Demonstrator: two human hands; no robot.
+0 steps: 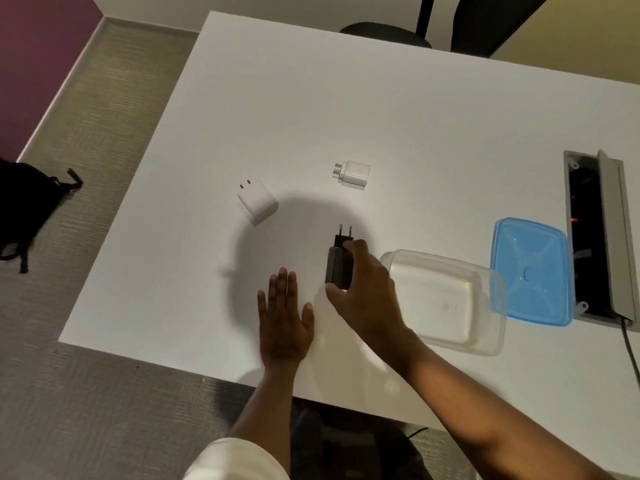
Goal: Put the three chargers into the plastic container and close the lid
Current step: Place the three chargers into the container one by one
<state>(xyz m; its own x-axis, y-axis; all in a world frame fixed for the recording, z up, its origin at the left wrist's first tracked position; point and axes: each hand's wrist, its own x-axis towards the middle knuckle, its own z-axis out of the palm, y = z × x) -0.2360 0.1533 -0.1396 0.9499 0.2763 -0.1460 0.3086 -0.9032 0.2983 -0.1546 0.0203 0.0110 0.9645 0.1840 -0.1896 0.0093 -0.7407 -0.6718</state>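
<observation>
While the left hand (284, 318) lies flat and spread on the white table (346, 109), holding nothing, the right hand (363, 289) is clamped on the black charger (337, 263), thumb at its near end and fingers over its far side, prongs pointing away from the person; from the head view I cannot tell whether it is lifted or touching the table; the clear plastic container (446, 299) stands open and empty just to the right of that hand, and the blue lid (530, 271) lies beside it, further right; the two white chargers, one at left (258, 202) and one further back (353, 173), lie well apart and untouched. By my judgement the first charger is in hand; next calls for a short carry rightward over the near rim and a release inside.
</observation>
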